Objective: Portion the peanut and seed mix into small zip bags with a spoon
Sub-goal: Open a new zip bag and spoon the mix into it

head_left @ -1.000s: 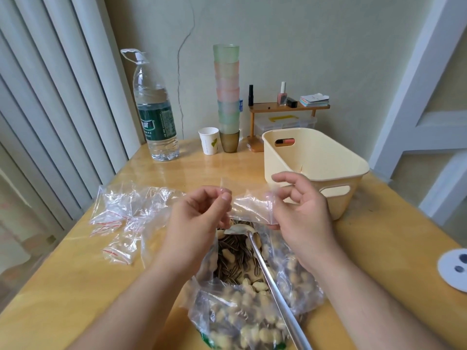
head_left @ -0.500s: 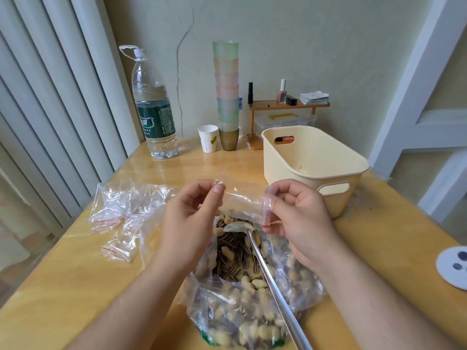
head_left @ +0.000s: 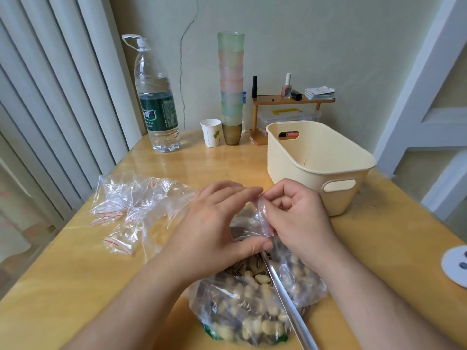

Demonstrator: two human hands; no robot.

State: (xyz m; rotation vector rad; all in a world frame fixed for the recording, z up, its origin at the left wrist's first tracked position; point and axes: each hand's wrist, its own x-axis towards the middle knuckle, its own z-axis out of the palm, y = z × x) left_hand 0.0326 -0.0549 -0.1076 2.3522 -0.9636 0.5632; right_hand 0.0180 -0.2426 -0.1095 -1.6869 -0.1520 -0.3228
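Right now both your hands work one small zip bag point(head_left: 255, 221) between them, just above the big bag of mix point(head_left: 252, 311). Your left hand point(head_left: 214, 228) pinches its near edge, your right hand point(head_left: 300, 218) pinches the rim. It looks like you're opening the mouth: rub the lips apart with your thumbs and keep it over the mix. The spoon point(head_left: 288, 304) lies free below your right wrist; grab it once the bag gapes.
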